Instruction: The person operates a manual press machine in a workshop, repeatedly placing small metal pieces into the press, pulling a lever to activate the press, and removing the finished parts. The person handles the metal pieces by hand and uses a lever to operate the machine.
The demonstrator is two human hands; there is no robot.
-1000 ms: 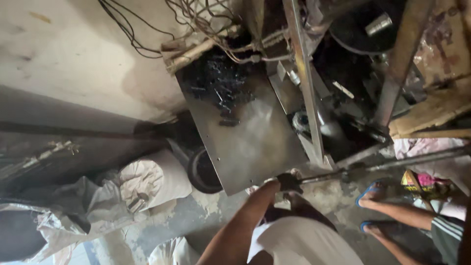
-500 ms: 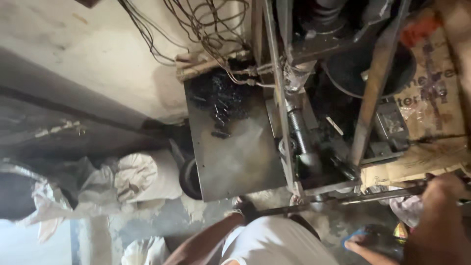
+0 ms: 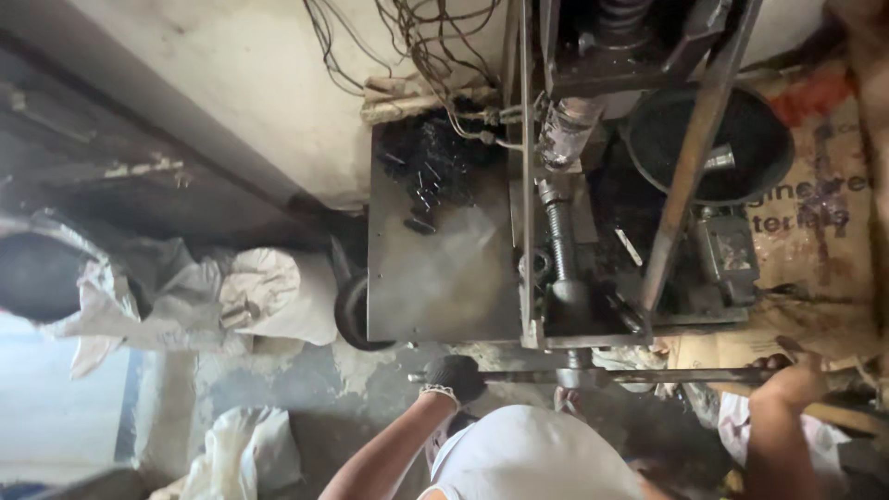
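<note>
Rough concrete floor (image 3: 306,389) fills the lower left of the frame, stained and dusty, under a pale wall (image 3: 231,83) at upper left with loose wires (image 3: 417,37) hanging across it.

Item under work: a long, thin steel bar (image 3: 667,376), dark and rusted, lying level across the lower centre of the frame. It passes through a hub (image 3: 576,374) at the foot of a vertical screw (image 3: 560,241) on a hand press (image 3: 593,185) at centre.

Left hand (image 3: 454,378), in a dark glove, is wrapped tight around the bar's left end at lower centre. Right hand (image 3: 787,375), bare, sits on the bar's right end at lower right; fingers appear curled over it, but how fully they meet cannot be told.

Containers: a steel tray (image 3: 444,278), left of the screw, carries a heap of small black metal pieces (image 3: 431,167) at its upper end; its lower part is bare. A round black bowl (image 3: 732,139) at upper right holds a small metal cylinder (image 3: 720,159). White sacks (image 3: 278,296) lie at centre left, contents not visible.
</note>
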